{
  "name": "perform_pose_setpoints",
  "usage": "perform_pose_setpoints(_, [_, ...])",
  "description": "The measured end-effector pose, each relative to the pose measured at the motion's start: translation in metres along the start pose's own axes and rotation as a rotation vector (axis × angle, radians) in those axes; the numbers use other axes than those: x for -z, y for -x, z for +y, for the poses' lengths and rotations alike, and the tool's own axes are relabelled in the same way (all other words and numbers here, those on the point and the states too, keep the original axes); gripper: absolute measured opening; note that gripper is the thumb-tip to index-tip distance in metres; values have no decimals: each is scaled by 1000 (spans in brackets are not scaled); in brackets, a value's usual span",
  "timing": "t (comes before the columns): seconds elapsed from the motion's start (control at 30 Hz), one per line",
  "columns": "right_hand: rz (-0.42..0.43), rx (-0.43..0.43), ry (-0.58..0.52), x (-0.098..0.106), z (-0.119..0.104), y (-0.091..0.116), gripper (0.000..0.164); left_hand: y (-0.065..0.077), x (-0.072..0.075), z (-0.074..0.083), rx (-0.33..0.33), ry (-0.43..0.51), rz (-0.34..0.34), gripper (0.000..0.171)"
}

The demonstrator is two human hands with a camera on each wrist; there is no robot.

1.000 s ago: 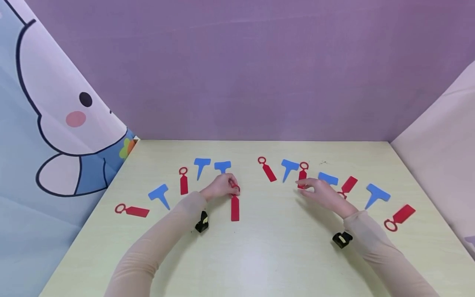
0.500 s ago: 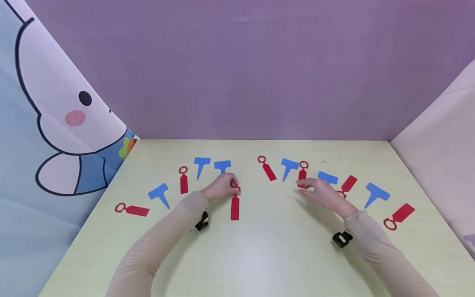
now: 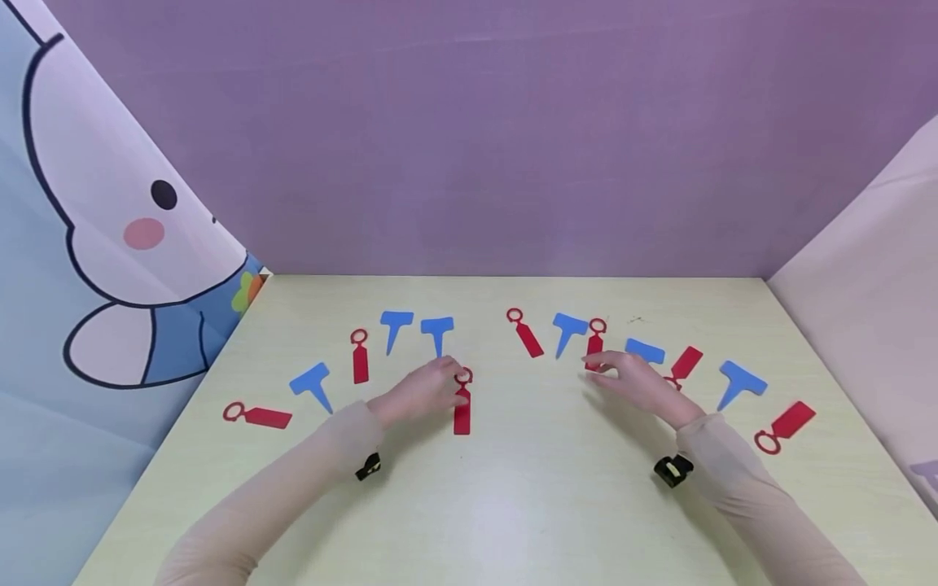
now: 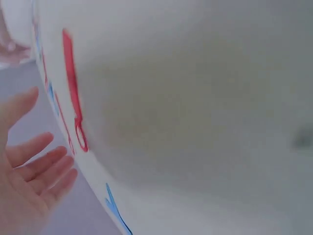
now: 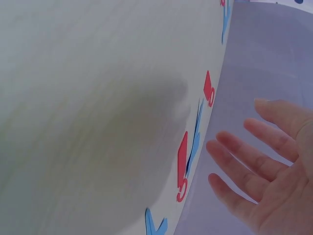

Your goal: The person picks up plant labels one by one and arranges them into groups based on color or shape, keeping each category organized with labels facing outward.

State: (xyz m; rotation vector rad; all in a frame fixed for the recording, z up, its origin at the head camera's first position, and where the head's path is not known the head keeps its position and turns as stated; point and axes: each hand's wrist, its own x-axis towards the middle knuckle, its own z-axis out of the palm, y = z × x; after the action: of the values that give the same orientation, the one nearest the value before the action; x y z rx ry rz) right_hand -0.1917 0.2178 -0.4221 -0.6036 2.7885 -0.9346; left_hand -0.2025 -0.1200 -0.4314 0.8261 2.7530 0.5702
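Note:
A red tag with a ring at its top (image 3: 462, 421) lies on the table in front of my left hand (image 3: 423, 391). That hand hovers just over the tag's left side, fingers apart and nothing between them; the left wrist view shows the same red tag (image 4: 72, 78) away from the fingers. Behind it lies a blue T-shaped plant label (image 3: 437, 326). My right hand (image 3: 636, 382) hangs over the right half with relaxed fingers, holding nothing. Its fingertips overlap another red ring tag (image 3: 595, 346) in the head view, while the right wrist view shows the fingers clear of the tags.
An arc of red ring tags and blue T labels spans the table (image 3: 535, 505), from a left red tag (image 3: 267, 417) to a right red tag (image 3: 794, 419). A blue T label (image 3: 742, 381) lies beside the right forearm. A purple backdrop (image 3: 513, 146) stands behind.
My left hand has let go of the red tag's ring and drawn slightly left and nearer, its fingers opening. The tag stays put on the table. The right hand has not moved.

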Motion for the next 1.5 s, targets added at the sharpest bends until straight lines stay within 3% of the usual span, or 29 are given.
perform_pose_setpoints(0.07, [-8,-8,4,0,-1,-2,34,8,-3,0,-66,-76,-23,53])
perform_pose_setpoints(0.17, [-7,7,9,0,-3,-6,34,18,-6,-1,-106,-137,-65,66])
perform_pose_setpoints(0.3, [-7,46,14,-1,-6,-15,32,26,-10,-4,-121,-180,-100,77])
perform_pose_setpoints(0.5, [-40,32,-13,-4,-10,-30,31,28,-15,-8,-138,-220,-131,80])
perform_pose_setpoints(0.63, [-37,50,-32,-6,-11,-44,31,27,-16,-8,-131,-227,-145,79])
perform_pose_setpoints(1.07, [-34,-16,-110,-16,-7,-83,36,26,-16,-5,-70,-192,-192,76])
perform_pose_setpoints(1.5, [-68,-144,-172,-24,-25,-119,45,22,-15,-5,-68,-206,-195,76])
